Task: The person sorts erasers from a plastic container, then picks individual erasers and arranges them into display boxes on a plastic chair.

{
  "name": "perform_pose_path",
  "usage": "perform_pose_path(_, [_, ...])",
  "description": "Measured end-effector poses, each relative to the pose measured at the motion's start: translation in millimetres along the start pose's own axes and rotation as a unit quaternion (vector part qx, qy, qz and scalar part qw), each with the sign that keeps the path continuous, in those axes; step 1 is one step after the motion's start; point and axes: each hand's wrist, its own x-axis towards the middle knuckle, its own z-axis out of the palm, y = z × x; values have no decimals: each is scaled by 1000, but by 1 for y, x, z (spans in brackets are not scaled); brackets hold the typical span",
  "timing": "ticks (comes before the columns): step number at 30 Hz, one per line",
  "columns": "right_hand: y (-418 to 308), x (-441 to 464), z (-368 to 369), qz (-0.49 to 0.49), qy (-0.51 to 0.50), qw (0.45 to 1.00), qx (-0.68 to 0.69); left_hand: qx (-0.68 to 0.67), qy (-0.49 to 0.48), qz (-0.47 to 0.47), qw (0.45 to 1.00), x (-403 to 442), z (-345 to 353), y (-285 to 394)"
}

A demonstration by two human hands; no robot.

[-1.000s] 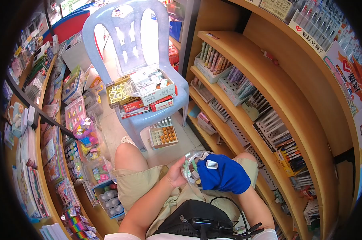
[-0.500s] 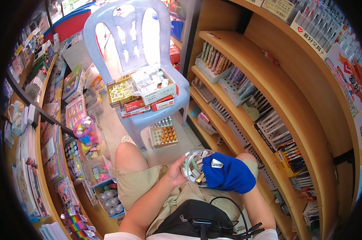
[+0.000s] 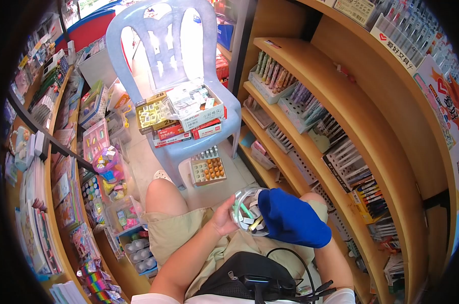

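My left hand (image 3: 224, 217) is closed around the rim of a clear round plastic jar (image 3: 238, 219) above my lap. Small block erasers (image 3: 247, 213), mostly white with some green, lie inside it. A blue cloth (image 3: 292, 218) covers my right hand completely, so its fingers are hidden. The cloth's left edge overlaps the jar's right side. On the blue plastic chair (image 3: 176, 161) in front of me, an open white box (image 3: 201, 119) of erasers rests on red boxes (image 3: 174, 133), beside a yellow box of erasers (image 3: 152, 115).
Beneath the chair's front edge is a tray of orange-brown capped items (image 3: 207, 171). Wooden shelves (image 3: 341, 137) with pens and boxes curve along my right. Notebooks (image 3: 39, 218) and plastic tubs (image 3: 123, 215) line the left. A black bag (image 3: 244, 276) with cables lies against my waist.
The blue cloth over my right hand has shifted slightly right and down, uncovering more of the jar. A white eraser seen against the cloth before no longer shows there. My left hand stays put.
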Motion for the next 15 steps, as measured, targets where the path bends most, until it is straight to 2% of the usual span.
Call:
perform_pose_path(3, [-16, 9, -13, 3, -5, 992, -129, -17, -47, -17, 999, 1, -4, 2])
perform_pose_path(5, [-27, 7, -24, 16, 20, 982, -185, -7, -25, -15, 1000, 0, -3, 3])
perform_pose_path(8, [-17, -3, -27, 49, -12, 989, -141, 12, -1, -16, 1000, 0, 1, 3])
perform_pose_path(11, [10, -12, 0, -92, -42, 966, -236, 54, 42, -17, 997, 1, 2, -1])
perform_pose_path(14, [23, -25, 27, -102, -16, 950, -294, 86, 60, -13, 994, 1, 5, 0])
perform_pose_path(15, [15, -25, 38, -18, -25, 956, -292, 93, 60, -10, 994, 0, 6, 0])
